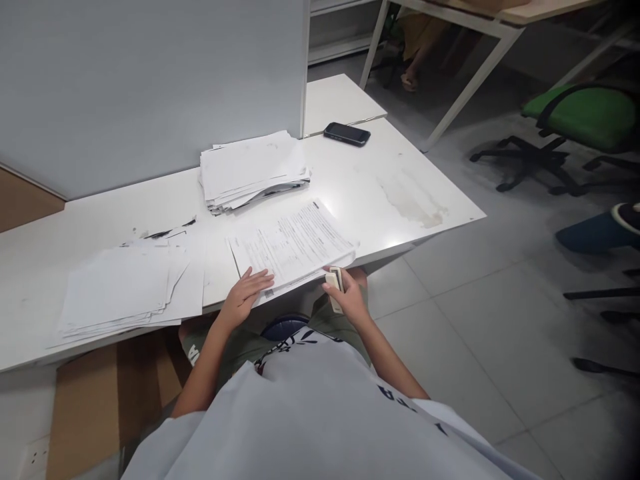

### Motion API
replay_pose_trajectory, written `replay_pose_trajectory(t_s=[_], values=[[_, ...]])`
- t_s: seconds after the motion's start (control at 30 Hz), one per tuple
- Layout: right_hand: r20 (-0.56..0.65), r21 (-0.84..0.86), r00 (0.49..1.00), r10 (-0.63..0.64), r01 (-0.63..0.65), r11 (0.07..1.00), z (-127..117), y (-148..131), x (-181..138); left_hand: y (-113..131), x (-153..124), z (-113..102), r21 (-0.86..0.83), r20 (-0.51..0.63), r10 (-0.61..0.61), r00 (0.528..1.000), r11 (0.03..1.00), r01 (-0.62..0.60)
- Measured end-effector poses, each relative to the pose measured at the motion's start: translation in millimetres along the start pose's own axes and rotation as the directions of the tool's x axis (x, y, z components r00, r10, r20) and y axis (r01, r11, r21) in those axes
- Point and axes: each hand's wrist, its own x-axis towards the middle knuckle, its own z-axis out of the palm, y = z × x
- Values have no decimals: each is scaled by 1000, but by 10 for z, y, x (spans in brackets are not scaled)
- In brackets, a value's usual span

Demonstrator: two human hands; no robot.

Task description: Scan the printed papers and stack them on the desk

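Note:
My left hand [247, 297] lies flat, fingers spread, on the lower left corner of a small stack of printed sheets [295, 243]. The sheets sit at the table's front edge, and part of them hangs over it. A cream-coloured stapler [334, 287] is gripped in my right hand [351, 300], with its top end beside the right part of the sheets' near edge. Whether its jaws touch the paper I cannot tell.
Loose papers [117, 287] lie on the left of the white table [400, 173]. A thicker paper pile [255, 167] rests by the grey partition [150, 80]. Farther back is a black phone [347, 134]. A green chair [585, 117] stands right; another person's foot [409, 81] shows beyond.

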Motion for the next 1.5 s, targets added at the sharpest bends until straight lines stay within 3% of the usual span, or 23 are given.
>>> replay_pose_trajectory(t_s=[0.23, 0.4, 0.5, 0.57, 0.63, 0.77, 0.87, 1.0, 1.1, 1.23, 1.5], values=[[-30, 50, 997, 71, -70, 996, 39, 43, -7, -17, -130, -37, 198, 127, 111, 986, 971, -135], [-142, -40, 989, 32, -38, 998, 76, 10, -39, -11, -146, 30, 434, 246, 167, 955, 862, -262], [-251, -78, 968, 3, -23, 997, 24, 17, -131, -8, -167, 100, 532, 226, 143, 964, 811, -245], [-285, -16, 957, 62, -69, 997, -20, 29, -223, -4, -190, 136, 547, 190, 154, 970, 803, -235], [-226, 101, 955, 193, -174, 980, -26, 36, -312, -1, -216, 161, 544, 149, 184, 972, 805, -236], [148, 212, 890, 432, -455, 865, 185, 21, -371, 12, -255, 193, 561, 47, 224, 973, 800, -211], [397, 206, 825, 402, -507, 837, 458, 13, -309, 27, -280, 199, 564, 11, 168, 986, 813, -145], [583, 208, 736, 345, -545, 812, 701, 18, -240, 51, -346, 173, 555, 43, 54, 998, 829, -68], [623, 182, 689, 370, -588, 788, 760, 0, -251, 67, -412, 170, 580, 15, -13, 1000, 814, 2], [583, 187, 716, 384, -578, 794, 784, -39, -282, 39, -485, 236, 541, -24, -24, 999, 840, 33], [567, 79, 725, 391, -520, 850, 780, -13, -256, -87, -621, 271, 419, -5, 143, 990, 899, -128]])
